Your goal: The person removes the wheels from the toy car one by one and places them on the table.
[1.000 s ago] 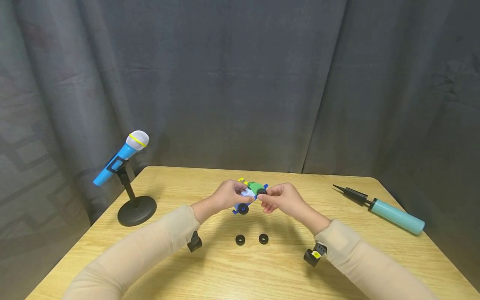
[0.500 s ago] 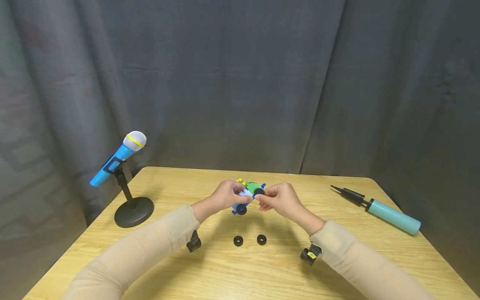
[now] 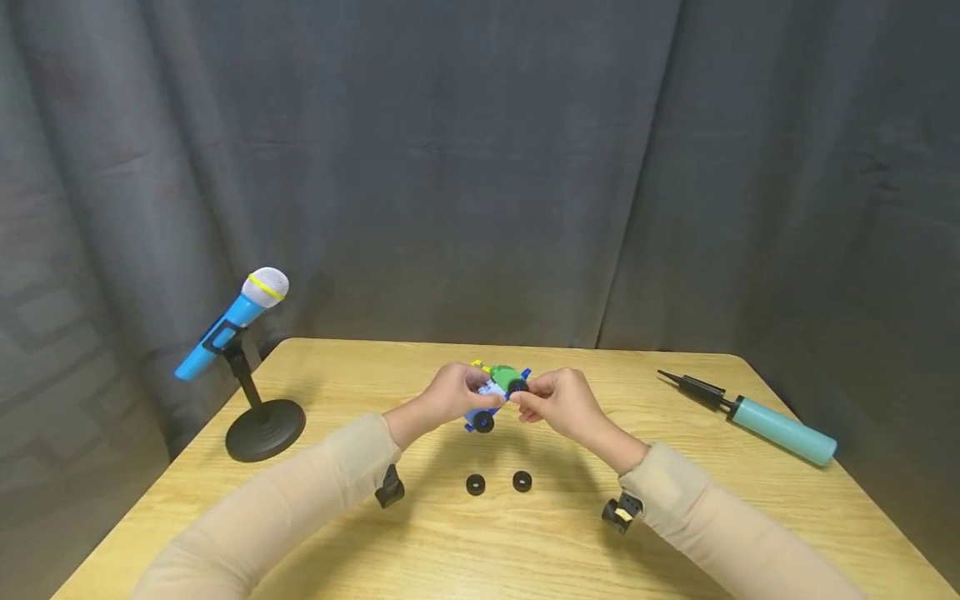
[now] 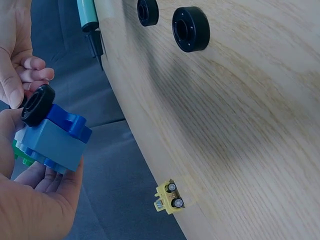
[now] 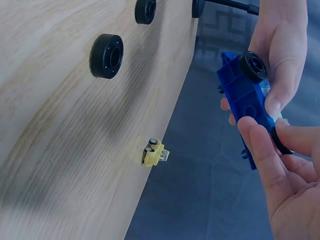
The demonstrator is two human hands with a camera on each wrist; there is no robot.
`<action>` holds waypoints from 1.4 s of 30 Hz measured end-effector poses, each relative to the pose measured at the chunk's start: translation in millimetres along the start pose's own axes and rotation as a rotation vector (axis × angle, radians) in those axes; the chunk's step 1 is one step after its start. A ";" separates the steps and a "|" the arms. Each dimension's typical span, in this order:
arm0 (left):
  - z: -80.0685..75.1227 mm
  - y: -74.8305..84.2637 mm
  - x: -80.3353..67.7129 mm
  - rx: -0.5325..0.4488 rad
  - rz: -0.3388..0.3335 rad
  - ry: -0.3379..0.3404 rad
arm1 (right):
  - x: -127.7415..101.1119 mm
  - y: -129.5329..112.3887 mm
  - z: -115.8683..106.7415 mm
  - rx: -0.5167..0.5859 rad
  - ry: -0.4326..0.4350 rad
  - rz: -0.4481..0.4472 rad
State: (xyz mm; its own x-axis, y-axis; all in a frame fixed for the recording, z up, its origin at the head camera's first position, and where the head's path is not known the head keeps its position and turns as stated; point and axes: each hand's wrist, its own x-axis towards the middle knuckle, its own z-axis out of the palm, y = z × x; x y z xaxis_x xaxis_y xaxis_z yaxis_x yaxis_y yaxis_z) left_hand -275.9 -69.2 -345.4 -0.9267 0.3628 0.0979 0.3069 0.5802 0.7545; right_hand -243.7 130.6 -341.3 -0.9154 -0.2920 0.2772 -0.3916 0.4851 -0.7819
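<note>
If you press the wheel (image 3: pixel 517 386) crookedly, it could pop off and drop; too hard a squeeze might break up the car (image 3: pixel 506 377), held aloft between your hands. Your left hand (image 3: pixel 454 390) curls nearly closed round its body; your right hand (image 3: pixel 564 403) pinches that wheel, thumb against fingers. Loose wheels (image 3: pixel 476 484) lie below both.

1. The right grip (image 3: pixel 564 403) is shifting slightly leftward in the head view, its lower fingers (image 3: pixel 529 412) tucking in closer.
2. The toy car (image 3: pixel 506 377) is edging a little leftward there too.
3. The microphone (image 3: pixel 240 312), the pump (image 3: pixel 772 425) and both loose wheels (image 3: pixel 470 487) are appearing slightly farther left, the whole head view drifting.
</note>
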 end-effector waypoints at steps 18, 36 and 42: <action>-1.2 2.2 -3.0 0.024 0.013 0.008 | -1.8 -2.6 5.8 -0.072 0.051 0.002; -8.0 -4.5 -1.6 -0.060 0.007 -0.030 | 0.9 -1.8 -15.6 0.132 -0.255 0.060; -9.8 -7.1 -2.1 -0.098 -0.038 -0.028 | -2.1 1.3 -34.3 0.165 -0.340 0.110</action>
State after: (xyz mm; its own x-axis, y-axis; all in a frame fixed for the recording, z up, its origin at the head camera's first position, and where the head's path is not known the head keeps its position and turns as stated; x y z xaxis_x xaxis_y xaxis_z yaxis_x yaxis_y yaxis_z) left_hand -278.3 -81.2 -344.6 -0.9304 0.3630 0.0503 0.2472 0.5202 0.8175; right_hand -245.5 160.1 -323.8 -0.8568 -0.5156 0.0080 -0.2476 0.3978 -0.8834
